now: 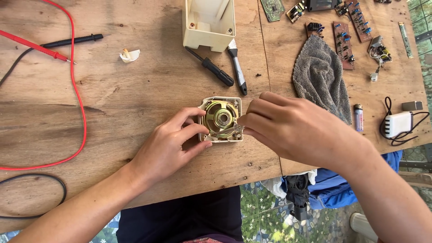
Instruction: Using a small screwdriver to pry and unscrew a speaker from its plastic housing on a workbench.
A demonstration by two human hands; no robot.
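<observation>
Two hands [225,135] | wooden table [135,99] | leaf-patterned floor [261,216] below

Two bare hands were over the wooden table: one left hand [168,144] and one right hand [288,128]. One round brass-coloured speaker in a cream plastic panel [220,119] lay between them. There was one open cream plastic housing [209,22], two probes, one red probe [33,46] and one black probe [74,41], and two black-handled hand tools [225,67]. One grey knitted cloth [320,76], one small transparent lighter [358,117] and one white charger block [398,123] lay to the right. At least five circuit boards [344,42] sat at the top.
</observation>
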